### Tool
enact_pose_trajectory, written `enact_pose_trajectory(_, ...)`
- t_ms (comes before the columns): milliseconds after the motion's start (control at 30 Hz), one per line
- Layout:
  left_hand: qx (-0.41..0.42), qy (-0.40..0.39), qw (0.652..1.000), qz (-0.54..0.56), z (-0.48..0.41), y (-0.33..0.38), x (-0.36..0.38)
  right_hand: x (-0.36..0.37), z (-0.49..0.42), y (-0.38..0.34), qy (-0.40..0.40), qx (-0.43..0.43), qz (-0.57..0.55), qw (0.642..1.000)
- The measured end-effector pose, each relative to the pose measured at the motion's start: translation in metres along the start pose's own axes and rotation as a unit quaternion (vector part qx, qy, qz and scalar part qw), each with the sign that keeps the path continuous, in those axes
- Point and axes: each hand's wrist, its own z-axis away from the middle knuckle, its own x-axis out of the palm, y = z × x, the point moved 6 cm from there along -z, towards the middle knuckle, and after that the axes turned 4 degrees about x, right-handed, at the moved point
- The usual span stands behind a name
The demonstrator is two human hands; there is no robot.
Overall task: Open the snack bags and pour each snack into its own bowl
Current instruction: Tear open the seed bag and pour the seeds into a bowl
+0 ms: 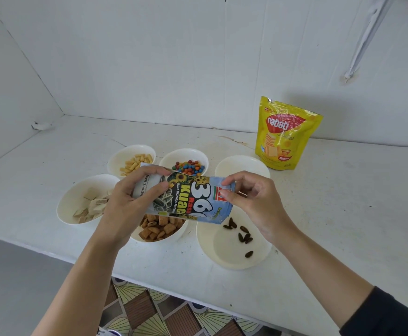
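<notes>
A blue sunflower-seed bag (188, 200) lies sideways in the air, its open mouth tipped to the right over a white bowl (261, 259) that holds several dark seeds (244, 236). My left hand (130, 202) grips the bag's bottom end. My right hand (251, 202) pinches the bag's open edge. Behind, a white bowl (243, 163) shows nothing inside. A yellow Nabati wafer bag (285, 134) stands upright at the back right.
Other white bowls hold yellow puffed sticks (136, 162), coloured candies (189, 166), pale wafer pieces (92, 206) and brown square crackers (159, 227). The white table's front edge (149, 284) runs near me, with patterned floor below. White walls close the back and left.
</notes>
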Motion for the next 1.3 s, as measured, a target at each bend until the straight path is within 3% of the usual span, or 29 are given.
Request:
enact_pose_trajectory(500, 0.043, 0.010, 0.999, -0.012, 0.013, 0.025, 0.000, 0.003, 0.015, -0.011, -0.015, -0.013, -0.031, 0.999)
enact_pose_trajectory(1000, 0.022, 0.012, 0.999, -0.026, 0.020, 0.021, -0.003, 0.005, 0.017, -0.009, -0.018, -0.005, -0.016, 1.000)
enact_pose_trajectory(1300, 0.072, 0.006, 0.995, -0.073, 0.012, 0.048, -0.007, 0.007, 0.014, -0.020, -0.016, -0.032, -0.020, 0.999)
